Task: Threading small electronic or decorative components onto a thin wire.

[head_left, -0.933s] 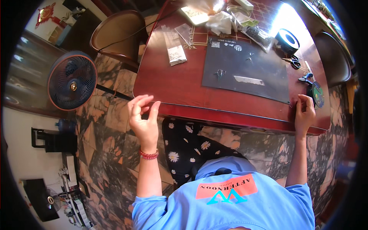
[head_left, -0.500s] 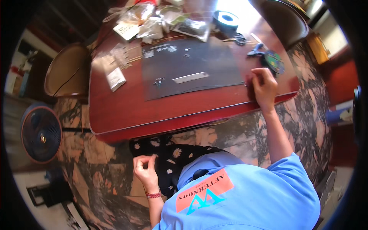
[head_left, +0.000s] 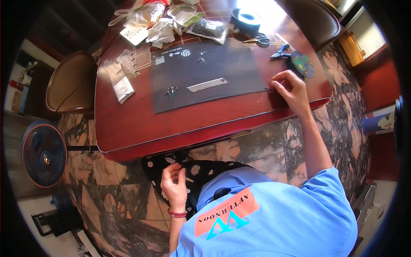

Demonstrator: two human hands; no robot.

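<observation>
My right hand (head_left: 293, 92) is over the table's right side, thumb and forefinger pinched at the end of a thin dark cord (head_left: 239, 92). The cord runs along the near edge of a dark mat (head_left: 231, 60). My left hand (head_left: 174, 188), with a red bead bracelet at the wrist, is above my lap with fingers curled in toward the thumb; anything between them is too small to make out. On the mat lie a silver metal ruler (head_left: 207, 85), a little cluster of small metal pieces (head_left: 171, 91) and more tiny metal bits (head_left: 201, 58).
Blue-handled pliers (head_left: 280, 52), scissors (head_left: 260, 40), a round green spool (head_left: 302, 64) and a roll of dark tape (head_left: 246, 21) are at the right. Plastic bags (head_left: 209, 29) and tissue (head_left: 162, 32) crowd the far side. A white packet (head_left: 122, 88) lies at the left; a fan (head_left: 44, 153) stands beyond.
The view has shifted slightly. My right hand has turned, its pinch now lower beside the mat's edge. My left hand has risen and moved right over my lap.
</observation>
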